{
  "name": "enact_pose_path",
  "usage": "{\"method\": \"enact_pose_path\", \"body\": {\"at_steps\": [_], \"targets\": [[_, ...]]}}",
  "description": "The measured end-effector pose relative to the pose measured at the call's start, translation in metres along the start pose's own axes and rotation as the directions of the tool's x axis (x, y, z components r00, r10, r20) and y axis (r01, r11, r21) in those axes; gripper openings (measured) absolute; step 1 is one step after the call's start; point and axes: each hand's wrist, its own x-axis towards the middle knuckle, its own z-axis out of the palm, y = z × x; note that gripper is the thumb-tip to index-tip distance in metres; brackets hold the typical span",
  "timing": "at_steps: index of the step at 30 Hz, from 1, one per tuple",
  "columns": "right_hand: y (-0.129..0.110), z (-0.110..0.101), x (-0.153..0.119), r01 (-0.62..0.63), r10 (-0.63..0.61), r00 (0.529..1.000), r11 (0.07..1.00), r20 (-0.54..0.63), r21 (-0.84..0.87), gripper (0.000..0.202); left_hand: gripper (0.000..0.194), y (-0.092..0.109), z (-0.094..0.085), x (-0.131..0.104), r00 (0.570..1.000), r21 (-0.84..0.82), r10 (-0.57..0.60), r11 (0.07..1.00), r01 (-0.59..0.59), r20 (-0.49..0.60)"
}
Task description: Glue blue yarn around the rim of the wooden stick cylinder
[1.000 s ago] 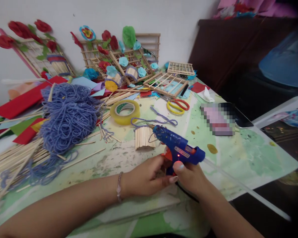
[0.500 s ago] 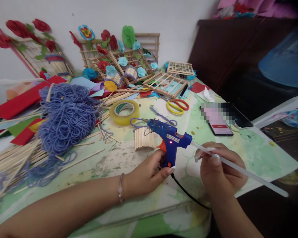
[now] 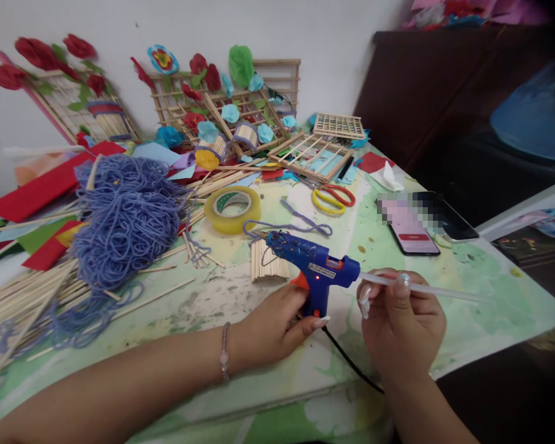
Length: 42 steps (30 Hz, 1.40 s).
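Note:
My left hand (image 3: 277, 324) is wrapped around the handle of a blue glue gun (image 3: 319, 274), its nozzle pointing left and a small red light glowing on its side. Between the fingertips of my right hand (image 3: 404, 327) is a translucent glue stick (image 3: 444, 290), whose front end meets the back of the gun. Behind the nozzle lies a small panel of short wooden sticks (image 3: 269, 264), partly covered by the gun. A strand of blue yarn (image 3: 300, 228) curls on the table just beyond it. The gun's black cord (image 3: 351, 364) runs down toward the table edge.
A roll of clear tape (image 3: 232, 211), scissors (image 3: 328, 200) and phones (image 3: 419, 237) lie farther back. On the left sit a tangle of blue yarn (image 3: 129, 216) and loose wooden sticks (image 3: 32, 314). Stick frames with paper flowers (image 3: 166, 92) lean against the wall.
My right hand has shifted slightly left, toward the gun, and the glue stick has swung up nearer to level. The gun has tipped slightly, its nozzle moving left and down.

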Motion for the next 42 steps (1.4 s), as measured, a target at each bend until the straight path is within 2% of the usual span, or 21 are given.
{"method": "enact_pose_path", "body": {"at_steps": [6, 8, 10, 12, 14, 15, 16, 17, 19, 20, 22, 23, 24, 25, 27, 30, 32, 34, 36, 39, 42], "targets": [[0.006, -0.003, 0.005, -0.046, 0.044, 0.998, 0.998, -0.037, -0.038, 0.015, 0.037, 0.001, -0.001, 0.001, 0.999, 0.053, -0.03, 0.998, 0.031, -0.021], [0.013, -0.008, 0.005, -0.058, 0.058, 0.998, 0.995, 0.006, -0.079, 0.015, 0.036, 0.002, 0.0, 0.002, 0.999, 0.061, -0.029, 0.998, 0.031, -0.045], [0.02, -0.012, 0.003, -0.072, 0.086, 0.987, 0.992, 0.133, -0.105, 0.023, 0.035, 0.003, 0.001, 0.003, 0.998, 0.05, 0.004, 0.999, -0.001, -0.064], [0.023, -0.014, -0.002, -0.127, 0.176, 0.926, 0.978, 0.336, -0.163, 0.04, 0.034, 0.004, 0.001, 0.004, 0.997, 0.055, 0.04, 0.998, -0.037, -0.06], [0.023, -0.012, -0.008, -0.185, 0.299, 0.837, 0.943, 0.459, -0.277, 0.041, 0.035, 0.007, 0.0, 0.004, 0.998, 0.109, 0.063, 0.992, -0.06, -0.024], [0.022, -0.011, -0.011, -0.208, 0.351, 0.813, 0.92, 0.465, -0.332, 0.035, 0.036, 0.009, -0.002, 0.003, 0.998, 0.155, 0.069, 0.986, -0.069, 0.004], [0.021, -0.01, -0.014, -0.229, 0.381, 0.814, 0.904, 0.439, -0.36, 0.028, 0.037, 0.012, -0.006, 0.003, 0.997, 0.211, 0.069, 0.974, -0.075, 0.035], [0.019, -0.01, -0.015, -0.252, 0.386, 0.837, 0.901, 0.388, -0.352, 0.022, 0.039, 0.016, -0.01, 0.002, 0.997, 0.285, 0.052, 0.956, -0.068, 0.063], [0.017, -0.009, -0.014, -0.295, 0.364, 0.891, 0.918, 0.272, -0.264, 0.018, 0.051, 0.024, -0.022, 0.001, 0.996, 0.492, -0.078, 0.87, 0.042, 0.052], [0.015, -0.009, -0.013, -0.3, 0.342, 0.913, 0.932, 0.221, -0.204, 0.017, 0.06, 0.028, -0.028, 0.0, 0.979, 0.614, -0.203, 0.771, 0.168, -0.013], [0.01, -0.009, -0.007, -0.293, 0.306, 0.939, 0.951, 0.157, -0.1, 0.019, 0.074, 0.03, -0.041, -0.001, 0.875, 0.753, -0.422, 0.488, 0.441, -0.239], [0.008, -0.009, -0.004, -0.288, 0.295, 0.944, 0.955, 0.15, -0.067, 0.02, 0.077, 0.028, -0.047, -0.001, 0.819, 0.764, -0.474, 0.379, 0.522, -0.324], [0.005, -0.009, -0.001, -0.281, 0.285, 0.946, 0.959, 0.152, -0.047, 0.02, 0.077, 0.025, -0.052, -0.001, 0.795, 0.764, -0.486, 0.335, 0.552, -0.362], [0.002, -0.009, 0.001, -0.274, 0.277, 0.948, 0.961, 0.158, -0.04, 0.02, 0.076, 0.02, -0.055, 0.0, 0.791, 0.757, -0.492, 0.338, 0.559, -0.365], [-0.002, -0.009, 0.004, -0.275, 0.278, 0.943, 0.96, 0.184, -0.045, 0.02, 0.068, 0.01, -0.058, 0.002, 0.816, 0.726, -0.479, 0.429, 0.538, -0.322], [-0.002, -0.009, 0.001, -0.273, 0.272, 0.943, 0.962, 0.194, -0.026, 0.02, 0.054, -0.001, -0.055, 0.007, 0.871, 0.651, -0.413, 0.59, 0.478, -0.266], [0.0, -0.009, -0.001, -0.258, 0.252, 0.951, 0.966, 0.177, 0.01, 0.017, 0.046, -0.007, -0.051, 0.01, 0.89, 0.539, -0.378, 0.709, 0.455, -0.254], [0.002, -0.01, -0.002, -0.249, 0.241, 0.956, 0.968, 0.167, 0.031, 0.014, 0.041, -0.013, -0.046, 0.013, 0.884, 0.351, -0.388, 0.815, 0.462, -0.261], [0.003, -0.011, -0.003, -0.252, 0.244, 0.954, 0.967, 0.172, 0.025, 0.014, 0.043, -0.02, -0.04, 0.016, 0.861, 0.122, -0.437, 0.87, 0.478, -0.261], [0.003, -0.013, -0.002, -0.26, 0.259, 0.948, 0.965, 0.187, -0.018, 0.02, 0.049, -0.026, -0.032, 0.017, 0.808, -0.169, -0.516, 0.857, 0.488, -0.285], [0.008, -0.017, -0.006, -0.228, 0.252, 0.952, 0.962, 0.176, -0.148, 0.022, 0.048, -0.027, -0.025, 0.014, 0.799, -0.251, -0.482, 0.875, 0.415, -0.36]]}}
